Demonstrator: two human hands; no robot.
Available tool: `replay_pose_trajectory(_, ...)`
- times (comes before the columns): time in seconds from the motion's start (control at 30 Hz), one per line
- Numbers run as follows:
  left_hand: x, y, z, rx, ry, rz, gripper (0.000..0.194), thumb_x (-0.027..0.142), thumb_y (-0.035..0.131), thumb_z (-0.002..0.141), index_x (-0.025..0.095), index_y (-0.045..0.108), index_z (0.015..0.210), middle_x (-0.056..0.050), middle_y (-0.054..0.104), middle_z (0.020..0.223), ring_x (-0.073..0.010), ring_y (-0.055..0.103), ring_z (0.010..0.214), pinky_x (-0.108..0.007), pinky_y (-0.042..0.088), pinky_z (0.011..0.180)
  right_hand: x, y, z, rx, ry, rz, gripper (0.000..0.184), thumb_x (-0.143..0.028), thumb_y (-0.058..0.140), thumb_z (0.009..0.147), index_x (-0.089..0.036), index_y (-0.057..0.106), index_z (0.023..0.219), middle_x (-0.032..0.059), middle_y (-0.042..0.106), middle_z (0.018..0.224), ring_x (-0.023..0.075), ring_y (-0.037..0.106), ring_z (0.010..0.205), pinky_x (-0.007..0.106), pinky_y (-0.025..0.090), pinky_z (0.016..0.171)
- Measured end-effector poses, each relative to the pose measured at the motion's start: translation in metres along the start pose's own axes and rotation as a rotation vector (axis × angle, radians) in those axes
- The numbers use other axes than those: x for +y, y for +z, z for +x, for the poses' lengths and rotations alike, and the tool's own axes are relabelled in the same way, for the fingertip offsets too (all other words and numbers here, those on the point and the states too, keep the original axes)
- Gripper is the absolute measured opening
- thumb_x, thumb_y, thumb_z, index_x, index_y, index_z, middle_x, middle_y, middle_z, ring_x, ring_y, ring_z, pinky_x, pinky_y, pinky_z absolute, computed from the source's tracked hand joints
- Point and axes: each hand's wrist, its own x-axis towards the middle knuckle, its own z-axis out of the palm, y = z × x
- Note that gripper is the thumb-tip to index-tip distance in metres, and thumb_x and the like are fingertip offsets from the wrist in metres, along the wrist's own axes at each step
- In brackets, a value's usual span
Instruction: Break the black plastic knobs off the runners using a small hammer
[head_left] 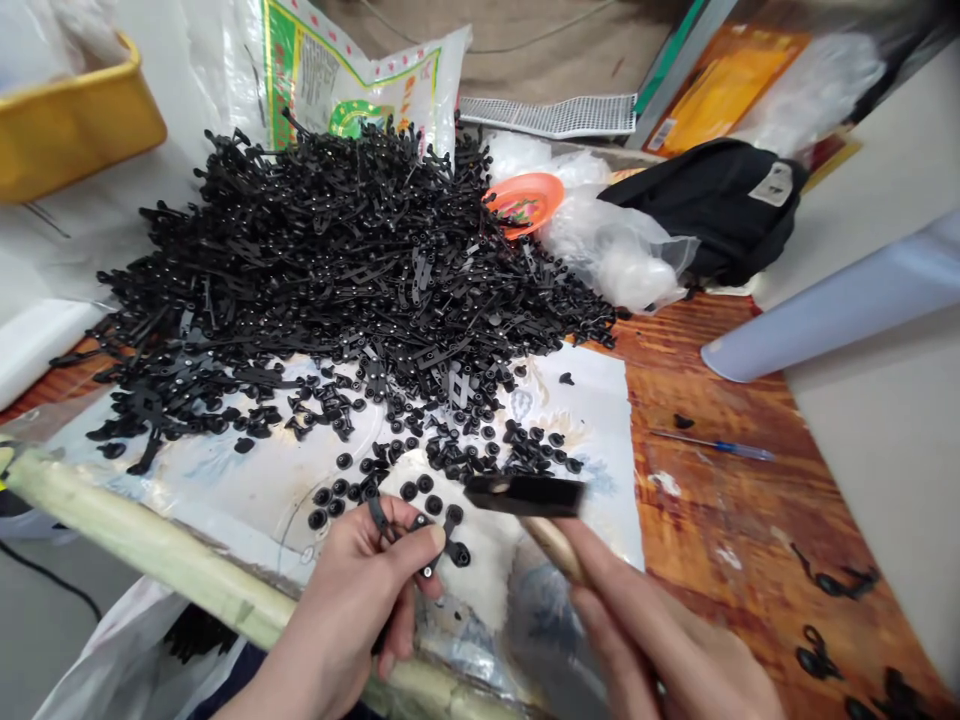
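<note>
My left hand [375, 570] pinches a small black plastic part [426, 560] with a round metal dot on it, low over the front of the table. Round black knobs [454, 552] lie at its fingertips. My right hand [645, 620] is closed round the wooden handle of a hammer [551, 545]. The dark hammer head, slightly blurred, hangs to the right of my left hand, apart from the part. Loose black round caps [337, 495] lie on the pale sheet [225, 500] beyond my left hand.
A large heap of black plastic parts [322, 250] covers the back of the table. An orange plate [529, 200], plastic bags [637, 260] and a black bag [712, 205] stand behind it. A blue pen [739, 450] lies right, near a grey-blue roll [832, 310]. A yellow bin [82, 130] is at left.
</note>
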Motion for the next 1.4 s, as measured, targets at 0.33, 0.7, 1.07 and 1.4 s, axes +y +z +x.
replay_pose_trajectory(0.33, -0.004, -0.011, 0.001, -0.097, 0.078, -0.051, 0.032, 0.042, 0.075, 0.073, 0.018, 0.054, 0.070, -0.002, 0.069, 0.050, -0.0020, 0.036, 0.019, -0.012, 0.022, 0.025, 0.018, -0.005, 0.009, 0.018, 0.401, 0.137, 0.045, -0.034, 0.038, 0.099, -0.025, 0.048, 0.143, 0.0041, 0.076, 0.091, 0.0180, 0.071, 0.065, 0.027, 0.058, 0.060)
replay_pose_trajectory(0.7, -0.002, -0.036, -0.016, -0.319, -0.031, -0.367, 0.031, 0.035, 0.080, 0.069, 0.012, 0.063, 0.059, 0.004, 0.056, 0.040, 0.0031, 0.027, 0.020, -0.010, 0.020, 0.025, 0.063, -0.006, 0.040, -0.011, 0.856, -0.479, 0.060, -0.014, 0.034, 0.088, -0.012, 0.037, 0.148, 0.0236, 0.055, 0.110, 0.0394, 0.060, 0.096, 0.052, 0.053, 0.066)
replay_pose_trajectory(1.07, -0.020, -0.075, -0.035, -0.317, 0.173, -0.385, 0.024, 0.033, 0.075, 0.076, 0.016, 0.057, 0.071, -0.002, 0.069, 0.052, -0.0006, 0.036, 0.019, -0.011, 0.021, 0.025, -0.035, 0.001, 0.048, -0.101, 0.380, 0.155, 0.036, -0.041, 0.045, 0.093, -0.019, 0.066, 0.112, 0.0102, 0.067, 0.102, 0.0233, 0.063, 0.095, 0.036, 0.052, 0.084)
replay_pose_trajectory(1.4, -0.043, -0.133, -0.065, 0.014, 0.373, -0.139, 0.028, 0.038, 0.075, 0.075, 0.018, 0.055, 0.076, -0.001, 0.069, 0.052, -0.0020, 0.042, 0.025, -0.010, 0.026, 0.031, -0.124, 0.087, 0.077, -0.498, 0.493, 1.117, 0.040, -0.052, 0.071, 0.075, -0.013, 0.071, 0.083, 0.0018, 0.064, 0.065, 0.0109, 0.054, 0.054, 0.024, 0.044, 0.053)
